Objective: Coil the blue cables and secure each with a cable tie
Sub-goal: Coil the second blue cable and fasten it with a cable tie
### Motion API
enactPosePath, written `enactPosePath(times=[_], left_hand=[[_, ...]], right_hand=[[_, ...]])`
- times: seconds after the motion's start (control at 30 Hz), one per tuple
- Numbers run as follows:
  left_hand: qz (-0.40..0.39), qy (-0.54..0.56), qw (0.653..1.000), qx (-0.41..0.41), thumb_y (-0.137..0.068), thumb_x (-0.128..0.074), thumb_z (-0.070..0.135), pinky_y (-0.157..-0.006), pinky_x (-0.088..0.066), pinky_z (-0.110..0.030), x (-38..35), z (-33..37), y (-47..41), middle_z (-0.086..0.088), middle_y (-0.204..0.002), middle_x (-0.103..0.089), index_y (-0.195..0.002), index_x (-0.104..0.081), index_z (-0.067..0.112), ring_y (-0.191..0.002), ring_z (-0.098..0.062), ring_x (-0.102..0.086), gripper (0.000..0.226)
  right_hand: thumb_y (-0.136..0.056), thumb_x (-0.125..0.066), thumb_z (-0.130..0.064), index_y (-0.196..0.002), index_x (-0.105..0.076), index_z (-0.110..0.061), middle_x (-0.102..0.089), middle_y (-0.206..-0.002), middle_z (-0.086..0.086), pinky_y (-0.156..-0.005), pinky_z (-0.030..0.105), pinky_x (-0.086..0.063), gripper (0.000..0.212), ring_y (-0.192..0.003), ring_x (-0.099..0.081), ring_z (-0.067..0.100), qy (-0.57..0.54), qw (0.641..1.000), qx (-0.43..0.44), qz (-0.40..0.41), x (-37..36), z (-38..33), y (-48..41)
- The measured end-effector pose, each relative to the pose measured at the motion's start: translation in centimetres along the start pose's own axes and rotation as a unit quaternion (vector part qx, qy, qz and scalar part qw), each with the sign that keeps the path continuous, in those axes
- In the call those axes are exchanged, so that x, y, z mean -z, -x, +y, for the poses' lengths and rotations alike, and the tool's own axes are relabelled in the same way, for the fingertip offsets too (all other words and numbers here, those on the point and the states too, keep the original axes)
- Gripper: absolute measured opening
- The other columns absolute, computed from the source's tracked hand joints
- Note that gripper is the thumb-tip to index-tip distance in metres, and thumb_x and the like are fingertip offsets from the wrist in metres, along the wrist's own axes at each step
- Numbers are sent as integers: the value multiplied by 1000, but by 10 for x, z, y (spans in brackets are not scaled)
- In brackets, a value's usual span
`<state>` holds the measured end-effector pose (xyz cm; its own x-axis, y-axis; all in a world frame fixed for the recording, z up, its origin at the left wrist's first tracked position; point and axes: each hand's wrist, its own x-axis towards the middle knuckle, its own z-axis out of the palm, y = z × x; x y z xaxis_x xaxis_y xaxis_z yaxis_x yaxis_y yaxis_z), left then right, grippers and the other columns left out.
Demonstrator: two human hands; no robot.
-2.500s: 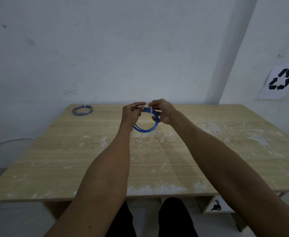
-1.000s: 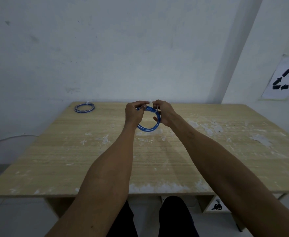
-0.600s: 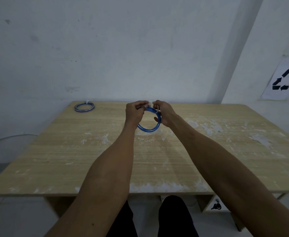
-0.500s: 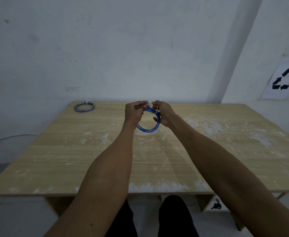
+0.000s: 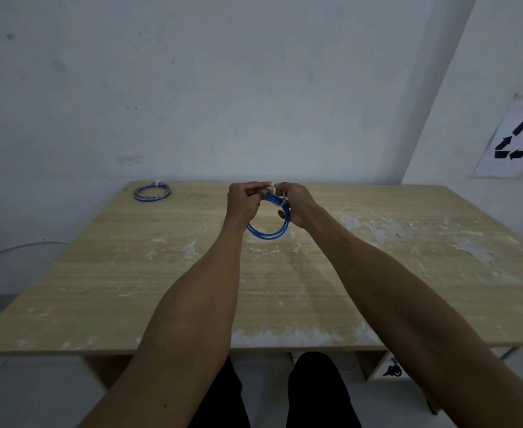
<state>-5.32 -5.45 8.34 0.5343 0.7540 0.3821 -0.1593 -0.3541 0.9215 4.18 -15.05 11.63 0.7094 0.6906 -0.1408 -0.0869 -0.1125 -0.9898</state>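
A coil of blue cable (image 5: 268,234) hangs upright above the middle of the wooden table (image 5: 105,282), held at its top by both hands. My left hand (image 5: 243,202) pinches the coil's upper left. My right hand (image 5: 295,203) grips the upper right, where a white cable tie (image 5: 280,197) wraps the strands; its end sticks up between my fingertips. A second blue coil (image 5: 152,193), bound with a white tie, lies flat at the table's far left corner.
The table top is scuffed with white patches. A white wall stands right behind it, and a recycling sign (image 5: 515,140) hangs on the right wall. A small key tag (image 5: 391,370) shows under the table's front right. My legs are below the front edge.
Both hands have stayed at the coil's top with small finger shifts; the white tie end now shows more plainly between the fingertips. The coil hangs about where it was.
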Motion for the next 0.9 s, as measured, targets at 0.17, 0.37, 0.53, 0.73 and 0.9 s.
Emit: enactPosePath(times=[0.17, 0.37, 0.53, 0.73, 0.9], left_hand=[[17, 16, 1000, 10, -88, -71, 0, -60, -48, -11, -2, 1, 2, -13, -96, -76, -107, -76, -1, -67, 7, -67, 20], [49, 39, 997, 40, -88, -71, 1, -55, -45, -18, 5, 2, 3, -10, -84, -75, -100, -78, 1, -62, -1, -65, 14], [24, 33, 999, 36, -88, -69, -4, -55, -45, -15, 9, 5, 3, -8, -85, -74, -101, -78, -1, -61, 5, -63, 16], [22, 2, 1000, 10, -85, -68, -8, -59, -46, -9, 7, 11, 0, -14, -92, -75, -100, -77, -5, -65, 6, -66, 17], [18, -8, 1000, 15, -83, -65, -13, -60, -47, -10, 3, 7, 2, -19, -93, -76, -99, -77, -5, -65, 4, -67, 22]], right_hand=[[-99, -61, -26, -94, -64, -8, -57, -95, 5, -75, 39, -40, 18, -81, -48, 21, -5, 1000, 13, -5, -1, -2, -1], [-91, -71, -16, -99, -68, 2, -64, -96, 12, -68, 37, -43, 19, -81, -55, 25, -44, 999, 23, -21, 2, 3, -1], [-90, -76, -21, -98, -70, 9, -65, -90, 15, -67, 37, -49, 32, -79, -58, 28, -20, 999, 43, -16, 0, 6, -1], [-94, -71, -16, -91, -68, 5, -61, -89, 14, -62, 36, -46, 22, -76, -54, 25, -48, 998, 40, -15, -4, 4, -2], [-92, -73, -16, -73, -68, -2, -60, -81, 16, -58, 37, -42, 24, -71, -51, 29, -73, 996, 47, 2, -4, 9, -5]])
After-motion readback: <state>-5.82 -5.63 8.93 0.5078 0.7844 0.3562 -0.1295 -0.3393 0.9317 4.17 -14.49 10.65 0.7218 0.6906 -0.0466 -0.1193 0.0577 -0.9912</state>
